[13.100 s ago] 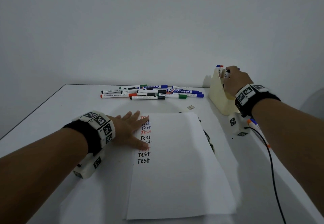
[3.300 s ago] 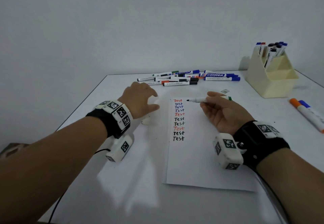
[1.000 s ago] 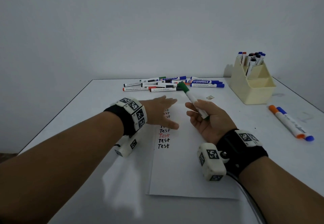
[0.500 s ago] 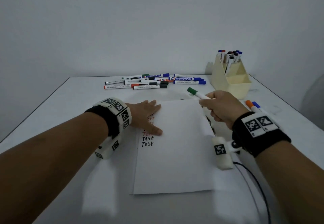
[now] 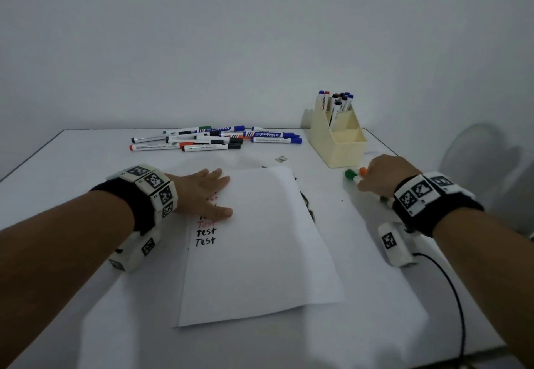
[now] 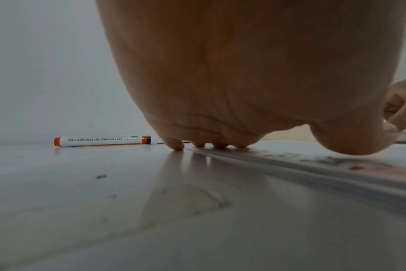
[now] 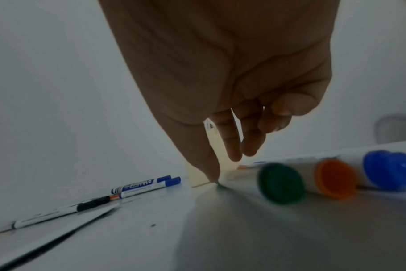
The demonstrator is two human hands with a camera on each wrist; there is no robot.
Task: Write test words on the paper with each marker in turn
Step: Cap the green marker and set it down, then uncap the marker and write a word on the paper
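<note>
The white paper (image 5: 260, 238) lies in the middle of the table with a column of "Test" words (image 5: 205, 235) down its left side. My left hand (image 5: 222, 195) presses flat on the paper's upper left corner, fingers straight; their tips (image 6: 177, 146) reach the paper's edge (image 6: 313, 165). To the right of the paper, my right hand (image 5: 375, 177) hovers low over the capped green marker (image 5: 351, 174). In the right wrist view that green marker (image 7: 280, 183) lies on the table. My right hand (image 7: 227, 168) hangs over its far end with relaxed fingers, and the thumb tip (image 7: 213, 176) touches down beside it.
An orange marker (image 7: 335, 178) and a blue marker (image 7: 389, 169) lie right of the green one. A cream holder (image 5: 344, 149) with several markers stands behind my right hand. Several loose markers (image 5: 213, 138) lie along the table's far side. A black cable (image 5: 459, 296) trails from my right wrist.
My right hand carried the capped green marker from above the paper rightwards and down to the table beside the orange marker, and its fingers have loosened. The left hand stays flat on the paper.
</note>
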